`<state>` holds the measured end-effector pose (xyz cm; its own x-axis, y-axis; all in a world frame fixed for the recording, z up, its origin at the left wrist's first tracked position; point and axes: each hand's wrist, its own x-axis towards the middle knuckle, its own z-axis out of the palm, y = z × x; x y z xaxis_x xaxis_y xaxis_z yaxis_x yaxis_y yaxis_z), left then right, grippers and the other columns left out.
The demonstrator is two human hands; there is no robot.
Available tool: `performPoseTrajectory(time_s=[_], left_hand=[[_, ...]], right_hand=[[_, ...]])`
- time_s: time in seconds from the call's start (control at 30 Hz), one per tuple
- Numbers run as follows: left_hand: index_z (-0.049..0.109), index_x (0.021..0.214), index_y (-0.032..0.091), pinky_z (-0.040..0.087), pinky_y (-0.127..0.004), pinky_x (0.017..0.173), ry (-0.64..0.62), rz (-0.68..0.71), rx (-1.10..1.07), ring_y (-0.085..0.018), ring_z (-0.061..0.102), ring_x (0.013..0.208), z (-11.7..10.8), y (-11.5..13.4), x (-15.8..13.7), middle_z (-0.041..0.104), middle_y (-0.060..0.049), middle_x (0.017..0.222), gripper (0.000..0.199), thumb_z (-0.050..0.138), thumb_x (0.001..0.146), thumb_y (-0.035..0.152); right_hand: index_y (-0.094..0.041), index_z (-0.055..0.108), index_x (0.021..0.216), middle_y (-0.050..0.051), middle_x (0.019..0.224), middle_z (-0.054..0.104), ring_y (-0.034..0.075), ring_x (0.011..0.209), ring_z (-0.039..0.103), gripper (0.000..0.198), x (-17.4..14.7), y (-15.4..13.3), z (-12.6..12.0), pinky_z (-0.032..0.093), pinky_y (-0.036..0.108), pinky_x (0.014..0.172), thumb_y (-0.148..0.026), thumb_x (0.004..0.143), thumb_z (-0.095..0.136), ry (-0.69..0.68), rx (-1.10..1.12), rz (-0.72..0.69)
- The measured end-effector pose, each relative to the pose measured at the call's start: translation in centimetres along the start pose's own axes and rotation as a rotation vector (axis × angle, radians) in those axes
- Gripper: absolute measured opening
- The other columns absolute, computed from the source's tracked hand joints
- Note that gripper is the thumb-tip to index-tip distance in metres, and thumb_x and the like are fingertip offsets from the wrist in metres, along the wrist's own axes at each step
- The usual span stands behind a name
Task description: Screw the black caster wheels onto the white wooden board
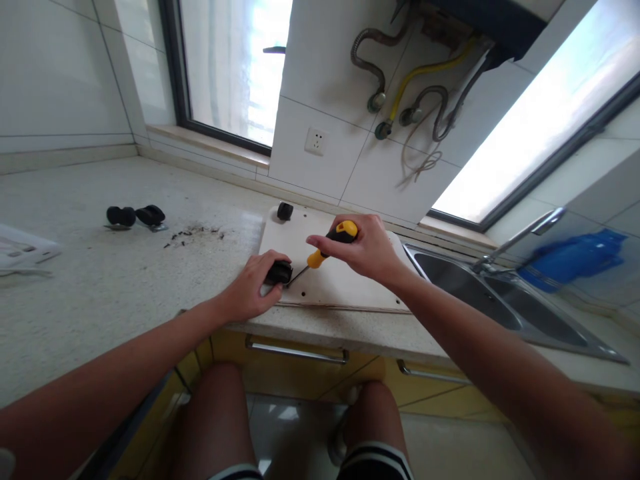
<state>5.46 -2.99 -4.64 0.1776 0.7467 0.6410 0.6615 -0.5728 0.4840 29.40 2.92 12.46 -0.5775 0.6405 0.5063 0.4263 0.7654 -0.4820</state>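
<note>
My left hand (257, 287) is closed around a black caster wheel (279, 272) at the near left corner of a white board (345, 290), which lies flat on the counter. In my right hand (367, 250) is a yellow and black screwdriver (317, 259), gripped by its handle and tilted. Its shaft slants down to the left, and the tip meets the base of the caster wheel; the exact contact is too small to make out. A second black caster (285, 211) stands at the board's far left corner. Dark holes show along the board's near edge.
Two loose black casters (136, 215) lie on the speckled counter (125, 287) at left, near scattered dark debris (197, 233). A white plastic package (23, 250) is at the far left. At right are a steel sink (450, 277), a faucet (520, 237) and a blue bag (575, 257).
</note>
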Motion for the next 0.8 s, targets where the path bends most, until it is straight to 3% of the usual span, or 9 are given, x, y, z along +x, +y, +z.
performPoseTrajectory(time_s=[0.1, 0.23, 0.4, 0.57, 0.8], left_hand=[[0.058, 0.133, 0.023, 0.057, -0.05, 0.103, -0.007, -0.006, 0.003, -0.032, 0.073, 0.109, -0.2, 0.1, 0.0, 0.076, -0.012, 0.12, 0.041, 0.061, 0.092, 0.024], [0.059, 0.136, 0.023, 0.057, -0.051, 0.105, 0.008, 0.005, -0.008, -0.031, 0.073, 0.108, 0.1, -0.1, -0.1, 0.075, -0.012, 0.12, 0.042, 0.062, 0.094, 0.024], [0.062, 0.132, 0.025, 0.059, -0.046, 0.101, 0.035, -0.062, 0.003, -0.029, 0.072, 0.107, 0.4, -0.2, -0.3, 0.076, -0.01, 0.119, 0.035, 0.068, 0.098, 0.034], [0.063, 0.131, 0.025, 0.06, -0.043, 0.097, 0.046, -0.043, 0.013, -0.027, 0.072, 0.107, 0.1, 0.0, -0.2, 0.076, -0.009, 0.118, 0.03, 0.067, 0.103, 0.034], [0.064, 0.132, 0.025, 0.059, -0.045, 0.1, 0.03, -0.038, 0.041, -0.029, 0.071, 0.11, 0.2, 0.1, -0.6, 0.077, -0.01, 0.12, 0.031, 0.067, 0.102, 0.031]], right_hand=[[-0.021, 0.061, 0.06, -0.004, 0.056, 0.048, 0.009, 0.056, 0.04, 0.06, 0.4, 0.5, -1.4, 0.032, 0.031, 0.057, -0.065, 0.097, 0.08, 0.139, 0.116, -0.047], [-0.025, 0.052, 0.058, -0.006, 0.051, 0.04, 0.009, 0.046, 0.037, 0.063, 2.1, 3.9, -2.1, 0.029, 0.031, 0.049, -0.069, 0.095, 0.077, 0.524, 0.238, 0.03], [-0.027, 0.049, 0.063, -0.007, 0.052, 0.045, 0.01, 0.048, 0.044, 0.064, 3.9, 10.3, 3.8, 0.035, 0.028, 0.046, -0.078, 0.078, 0.084, 0.812, 0.579, 0.405], [-0.028, 0.046, 0.06, -0.008, 0.047, 0.042, 0.009, 0.046, 0.04, 0.067, 3.1, 12.9, 9.4, 0.031, 0.027, 0.044, -0.082, 0.075, 0.082, 0.833, 0.676, 0.449], [-0.025, 0.053, 0.064, -0.008, 0.05, 0.047, 0.009, 0.047, 0.043, 0.065, 1.7, 13.6, 9.3, 0.033, 0.026, 0.045, -0.077, 0.076, 0.088, 0.841, 0.738, 0.463]])
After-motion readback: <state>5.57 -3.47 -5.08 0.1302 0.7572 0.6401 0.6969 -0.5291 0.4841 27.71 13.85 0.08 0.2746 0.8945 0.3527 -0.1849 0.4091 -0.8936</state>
